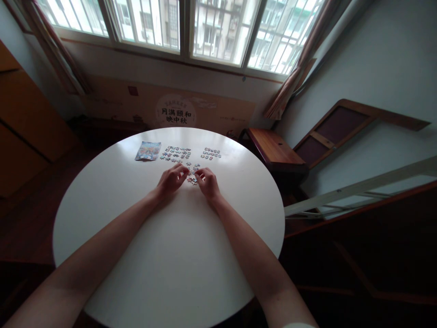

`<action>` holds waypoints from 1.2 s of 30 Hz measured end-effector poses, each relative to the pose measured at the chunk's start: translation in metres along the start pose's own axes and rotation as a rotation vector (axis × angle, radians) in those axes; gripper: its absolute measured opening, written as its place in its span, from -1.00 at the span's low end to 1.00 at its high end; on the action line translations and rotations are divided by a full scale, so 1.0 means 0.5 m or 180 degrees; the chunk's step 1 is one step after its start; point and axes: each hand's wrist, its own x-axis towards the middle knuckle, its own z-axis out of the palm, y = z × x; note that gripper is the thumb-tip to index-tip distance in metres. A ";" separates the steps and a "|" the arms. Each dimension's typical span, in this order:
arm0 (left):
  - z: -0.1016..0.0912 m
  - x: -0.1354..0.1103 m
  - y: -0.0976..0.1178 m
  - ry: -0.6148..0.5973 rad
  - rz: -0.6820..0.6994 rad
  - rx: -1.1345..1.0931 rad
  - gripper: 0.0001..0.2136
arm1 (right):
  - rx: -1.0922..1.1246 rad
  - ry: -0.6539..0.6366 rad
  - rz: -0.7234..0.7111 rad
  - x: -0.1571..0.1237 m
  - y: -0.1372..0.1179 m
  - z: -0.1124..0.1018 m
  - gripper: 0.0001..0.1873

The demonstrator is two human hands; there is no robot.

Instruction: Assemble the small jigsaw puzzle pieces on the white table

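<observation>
My left hand [173, 176] is closed in a pinch near the middle of the white round table, its fingertips at a small jigsaw puzzle piece [191, 172]. Facing it from the right, my right hand [206, 181] also pinches at the pieces between the hands; the exact grip is too small to see clearly. A small cluster of puzzle pieces [192, 181] lies just below the fingertips. Beyond my left hand, more pieces [175, 153] are spread in loose rows. Another group of pieces [211, 153] lies in rows behind my right hand.
A printed picture sheet or packet [148, 151] lies left of the pieces. The white table [164, 264] has a rounded edge. Past its right side stands a wooden stool or bench [275, 146]. A wall with barred windows [218, 32] is behind.
</observation>
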 end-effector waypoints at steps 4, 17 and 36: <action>0.001 0.000 -0.001 0.0017 -0.0006 0.0024 -0.82 | 0.0000 0.0023 -0.0031 -0.001 0.002 0.001 -0.92; -0.003 0.000 0.005 -0.0005 -0.0042 0.0010 -0.80 | -0.0057 -0.0036 0.0034 0.001 -0.002 -0.002 -0.90; -0.006 0.001 0.010 0.0075 -0.0155 0.0055 -0.81 | -0.0110 -0.0029 0.0136 -0.001 -0.011 -0.006 -0.91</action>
